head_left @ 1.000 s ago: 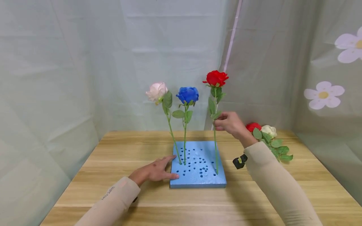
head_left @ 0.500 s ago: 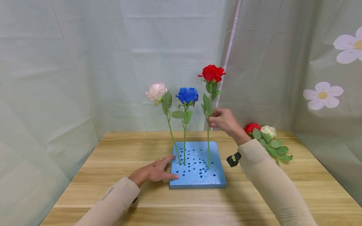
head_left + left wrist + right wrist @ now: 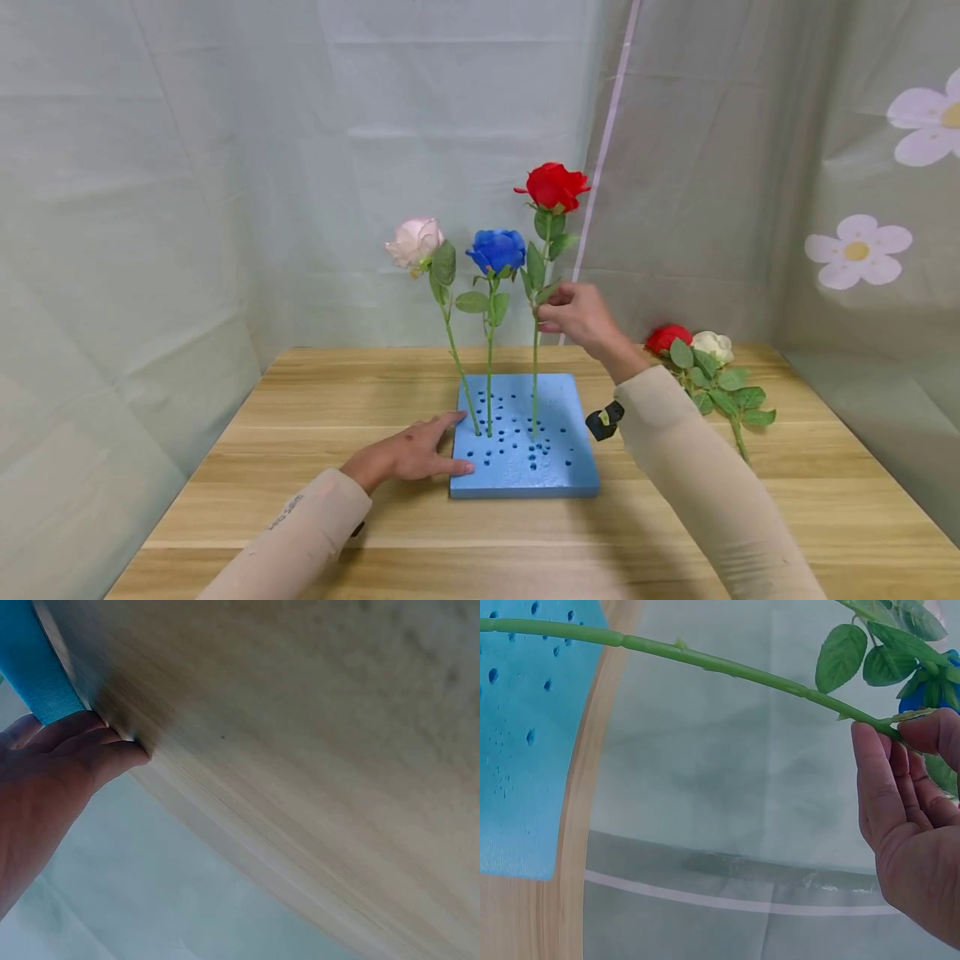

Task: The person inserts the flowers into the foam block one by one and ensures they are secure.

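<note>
My right hand [image 3: 583, 318] pinches the green stem of a red artificial rose [image 3: 555, 187] just under its leaves. The stem [image 3: 727, 666] runs down to the holed blue board [image 3: 558, 479]; whether its tip is inside a hole, I cannot tell. Thumb and fingers of my left hand [image 3: 412, 451] rest at the board's left edge, spread and fairly straight. In the left wrist view the fingers touch the board's side [image 3: 45, 675]. A blue rose [image 3: 497, 252] stands upright in the board, and a pale pink rose [image 3: 416, 243] beside it leans left.
On the wooden table [image 3: 315, 400], at the right rear, lie another red rose [image 3: 667, 338] and a white rose [image 3: 712, 347] with leafy stems. Pale curtains [image 3: 450, 100] hang behind and at both sides.
My right hand has carried the red rose leftward and slightly up, its stem end shifting from the board's right side toward the middle holes. The left hand has stayed in place.
</note>
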{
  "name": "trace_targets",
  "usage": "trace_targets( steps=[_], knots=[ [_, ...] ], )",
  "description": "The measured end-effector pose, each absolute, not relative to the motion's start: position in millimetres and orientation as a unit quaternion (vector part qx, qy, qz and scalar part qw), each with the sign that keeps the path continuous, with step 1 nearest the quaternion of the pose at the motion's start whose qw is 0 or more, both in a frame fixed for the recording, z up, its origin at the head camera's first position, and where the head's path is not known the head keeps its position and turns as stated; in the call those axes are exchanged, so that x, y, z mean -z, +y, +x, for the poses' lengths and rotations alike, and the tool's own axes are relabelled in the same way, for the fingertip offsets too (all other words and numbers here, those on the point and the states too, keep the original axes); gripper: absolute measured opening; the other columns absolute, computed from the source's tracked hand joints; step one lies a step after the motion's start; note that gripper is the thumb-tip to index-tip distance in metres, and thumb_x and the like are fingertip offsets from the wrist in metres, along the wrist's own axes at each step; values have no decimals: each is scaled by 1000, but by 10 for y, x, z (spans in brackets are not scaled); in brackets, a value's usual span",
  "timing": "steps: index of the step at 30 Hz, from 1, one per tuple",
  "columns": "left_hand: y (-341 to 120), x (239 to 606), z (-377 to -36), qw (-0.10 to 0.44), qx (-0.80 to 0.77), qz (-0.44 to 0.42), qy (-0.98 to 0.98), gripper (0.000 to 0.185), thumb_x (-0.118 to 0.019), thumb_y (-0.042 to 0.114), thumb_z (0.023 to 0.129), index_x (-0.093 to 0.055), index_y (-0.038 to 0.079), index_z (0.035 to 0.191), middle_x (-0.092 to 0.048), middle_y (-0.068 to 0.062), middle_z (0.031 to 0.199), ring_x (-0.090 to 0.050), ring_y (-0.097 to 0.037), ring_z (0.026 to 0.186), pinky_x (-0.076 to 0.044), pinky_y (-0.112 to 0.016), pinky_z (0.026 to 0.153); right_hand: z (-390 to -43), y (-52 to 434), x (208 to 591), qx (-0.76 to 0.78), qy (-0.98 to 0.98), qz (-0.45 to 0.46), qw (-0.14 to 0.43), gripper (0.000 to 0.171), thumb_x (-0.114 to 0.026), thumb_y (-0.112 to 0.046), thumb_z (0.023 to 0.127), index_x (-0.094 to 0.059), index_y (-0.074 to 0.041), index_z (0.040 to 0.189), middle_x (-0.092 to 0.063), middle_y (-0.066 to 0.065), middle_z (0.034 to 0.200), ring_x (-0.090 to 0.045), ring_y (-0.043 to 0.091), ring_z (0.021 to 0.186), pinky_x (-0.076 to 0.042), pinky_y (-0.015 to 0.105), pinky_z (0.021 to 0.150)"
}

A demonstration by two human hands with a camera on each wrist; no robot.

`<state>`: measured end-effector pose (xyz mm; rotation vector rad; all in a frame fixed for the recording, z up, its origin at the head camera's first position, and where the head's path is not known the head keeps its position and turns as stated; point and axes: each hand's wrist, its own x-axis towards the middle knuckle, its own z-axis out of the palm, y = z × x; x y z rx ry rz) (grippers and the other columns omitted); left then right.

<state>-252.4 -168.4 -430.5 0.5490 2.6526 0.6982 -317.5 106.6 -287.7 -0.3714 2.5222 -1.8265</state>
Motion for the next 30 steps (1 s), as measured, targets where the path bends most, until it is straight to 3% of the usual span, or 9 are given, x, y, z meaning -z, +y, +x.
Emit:
trace_targets(
  steps=[23,30],
  knots=[
    [-1682,4312,-2520,168,-246,198,934,94,-60,69,73,-24,25,148,-27,-6,150,-29,-30,133,-29,-52,103,-3166,857,2925,631,762,-144,-7,22,-56,5,85,-58,9,106,-63,21,99,-65,29,87,-53,40,78],
    [-1677,4300,-2513,169,-247,195,934,94,-61,69,73,-24,25,148,-27,-7,150,-29,-30,133,-29,-52,103,-3166,811,2962,631,762,-143,-12,21,-57,4,85,-59,8,106,-62,20,97,-65,29,86,-54,36,75]
  ],
)
